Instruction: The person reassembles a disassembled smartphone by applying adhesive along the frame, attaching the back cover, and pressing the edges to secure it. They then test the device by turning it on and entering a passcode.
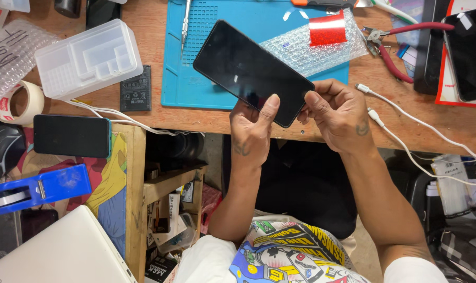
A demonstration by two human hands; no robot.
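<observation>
Phone: the black smartphone (252,72) was held above the desk edge, tilted toward 10 o'clock.
Left hand (251,126): gripped the near end, thumb on the glass.
Right hand (338,112): pinched the near corner.
Handling: probably best supported by its edges.
Surface: cluttered wooden workbench (149,26), blue mat (196,78) at 12 o'clock.

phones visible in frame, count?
3. One black phone held in both hands over the blue mat; one phone lying at left; one phone at right edge. Clutter may hide more.
</observation>
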